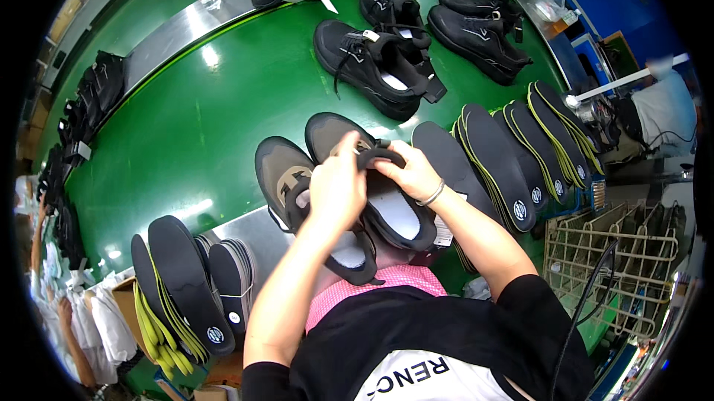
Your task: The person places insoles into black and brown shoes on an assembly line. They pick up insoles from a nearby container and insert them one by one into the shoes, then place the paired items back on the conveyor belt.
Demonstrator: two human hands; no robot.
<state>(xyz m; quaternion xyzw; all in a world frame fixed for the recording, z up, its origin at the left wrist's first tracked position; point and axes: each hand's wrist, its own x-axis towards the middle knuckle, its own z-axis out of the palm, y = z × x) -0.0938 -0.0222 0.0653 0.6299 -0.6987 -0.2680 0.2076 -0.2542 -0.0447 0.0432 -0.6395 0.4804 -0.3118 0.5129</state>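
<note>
gripping the tongue of a dark shoe (387,207) with both hands, i've got it pulled up close to my chest, over the near edge of the green conveyor belt (223,103). my left hand (336,187) is clenched around the collar on its left side, fingers curled in tight; my right hand (407,172) pinches the tongue from the other side, bracelet on that wrist. just to the left and touching sits its partner, a brown-toned shoe (282,174) resting on the belt edge. insoles everywhere: a fanned row of black insoles (520,155) with yellow-green rims to my right, another stack of insoles (186,282) down at my left (some standing on edge). farther up the belt, finished black shoes (372,66) lie in pairs.
</note>
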